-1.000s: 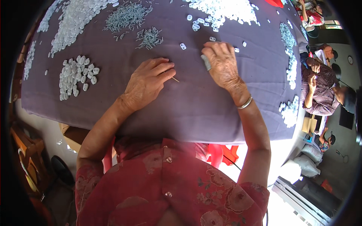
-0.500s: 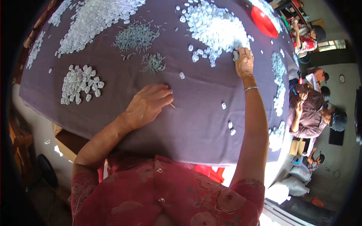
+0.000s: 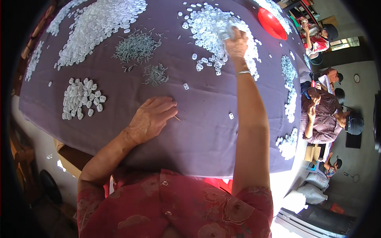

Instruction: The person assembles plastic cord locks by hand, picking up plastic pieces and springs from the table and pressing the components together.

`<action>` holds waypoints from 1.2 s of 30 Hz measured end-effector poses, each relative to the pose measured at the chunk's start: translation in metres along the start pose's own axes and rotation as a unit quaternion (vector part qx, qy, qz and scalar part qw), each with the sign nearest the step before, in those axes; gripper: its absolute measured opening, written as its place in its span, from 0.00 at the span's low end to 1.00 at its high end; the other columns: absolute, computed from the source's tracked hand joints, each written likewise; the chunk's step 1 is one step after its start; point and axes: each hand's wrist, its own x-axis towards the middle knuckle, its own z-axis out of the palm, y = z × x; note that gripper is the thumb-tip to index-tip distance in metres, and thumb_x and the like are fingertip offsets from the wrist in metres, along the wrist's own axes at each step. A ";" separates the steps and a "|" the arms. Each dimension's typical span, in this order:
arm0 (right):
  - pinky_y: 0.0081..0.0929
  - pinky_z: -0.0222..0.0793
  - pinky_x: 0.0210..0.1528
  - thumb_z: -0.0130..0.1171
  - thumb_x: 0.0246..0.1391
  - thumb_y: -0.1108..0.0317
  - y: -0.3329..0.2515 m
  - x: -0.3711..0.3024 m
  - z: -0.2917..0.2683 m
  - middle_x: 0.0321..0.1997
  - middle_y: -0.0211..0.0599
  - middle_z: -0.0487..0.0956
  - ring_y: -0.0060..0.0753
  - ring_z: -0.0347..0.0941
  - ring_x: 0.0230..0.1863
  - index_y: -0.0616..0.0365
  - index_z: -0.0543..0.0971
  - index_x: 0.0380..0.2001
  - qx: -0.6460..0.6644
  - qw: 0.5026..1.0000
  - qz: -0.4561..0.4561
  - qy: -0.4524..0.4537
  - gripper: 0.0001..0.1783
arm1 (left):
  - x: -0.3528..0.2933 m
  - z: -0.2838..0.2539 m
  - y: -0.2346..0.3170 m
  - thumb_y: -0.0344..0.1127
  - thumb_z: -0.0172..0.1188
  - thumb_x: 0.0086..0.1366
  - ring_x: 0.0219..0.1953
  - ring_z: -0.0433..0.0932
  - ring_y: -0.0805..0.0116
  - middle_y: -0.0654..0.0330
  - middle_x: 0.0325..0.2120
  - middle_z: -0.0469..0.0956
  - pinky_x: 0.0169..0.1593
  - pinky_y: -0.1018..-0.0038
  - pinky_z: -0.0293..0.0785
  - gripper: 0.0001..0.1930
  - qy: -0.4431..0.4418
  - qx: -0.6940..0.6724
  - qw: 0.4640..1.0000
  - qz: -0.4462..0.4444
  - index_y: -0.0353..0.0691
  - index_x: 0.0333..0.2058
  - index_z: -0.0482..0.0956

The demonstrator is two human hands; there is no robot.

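My left hand (image 3: 152, 119) rests on the dark tablecloth (image 3: 202, 139), its fingers closed round a thin wooden stick (image 3: 177, 118) whose tip pokes out. Far out on an extended arm, my right hand (image 3: 237, 44) is over a pile of small white plastic pieces with holes (image 3: 208, 29). Its fingertips are blurred among the pieces, so what they hold, if anything, does not show. One loose white piece (image 3: 186, 86) lies between the hands, and another (image 3: 231, 116) lies nearer me.
A smaller group of white pieces (image 3: 79, 99) sits at the left. Grey metal pins (image 3: 137, 47) form a heap beyond my left hand, with a smaller one (image 3: 155, 74) nearer. A large white pile (image 3: 99, 27) and a red bowl (image 3: 272, 23) lie farther off. Other people (image 3: 323, 115) are at the right.
My right hand has moved left and farther out, from the pile's near right edge onto the pile. The left hand keeps its hold on the stick, and the view has shifted slightly.
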 end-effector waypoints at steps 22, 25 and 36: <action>0.58 0.60 0.49 0.55 0.54 0.57 -0.089 -0.155 -0.116 0.58 0.47 0.61 0.55 0.58 0.56 0.43 0.71 0.52 -0.089 0.983 -0.069 -0.144 0.21 | -0.008 0.004 -0.003 0.22 0.56 0.49 0.52 0.70 0.61 0.60 0.44 0.74 0.54 0.64 0.66 0.15 0.024 -0.007 1.000 0.011 0.38 0.39 0.77; 0.54 0.62 0.47 0.57 0.52 0.61 -0.095 -0.178 -0.134 0.56 0.45 0.63 0.52 0.61 0.52 0.45 0.72 0.52 -0.081 0.984 -0.095 -0.129 0.22 | -0.008 0.006 -0.004 0.22 0.55 0.49 0.52 0.70 0.61 0.60 0.43 0.74 0.54 0.65 0.66 0.15 0.027 -0.008 1.000 0.013 0.38 0.39 0.77; 0.32 0.68 0.39 0.64 0.43 0.72 -0.138 -0.207 -0.165 0.37 0.35 0.74 0.37 0.73 0.34 0.56 0.78 0.33 0.175 0.972 -0.143 -0.057 0.10 | -0.009 0.004 -0.005 0.22 0.58 0.48 0.42 0.73 0.60 0.61 0.36 0.74 0.45 0.66 0.69 0.10 0.055 -0.023 0.998 0.019 0.38 0.32 0.77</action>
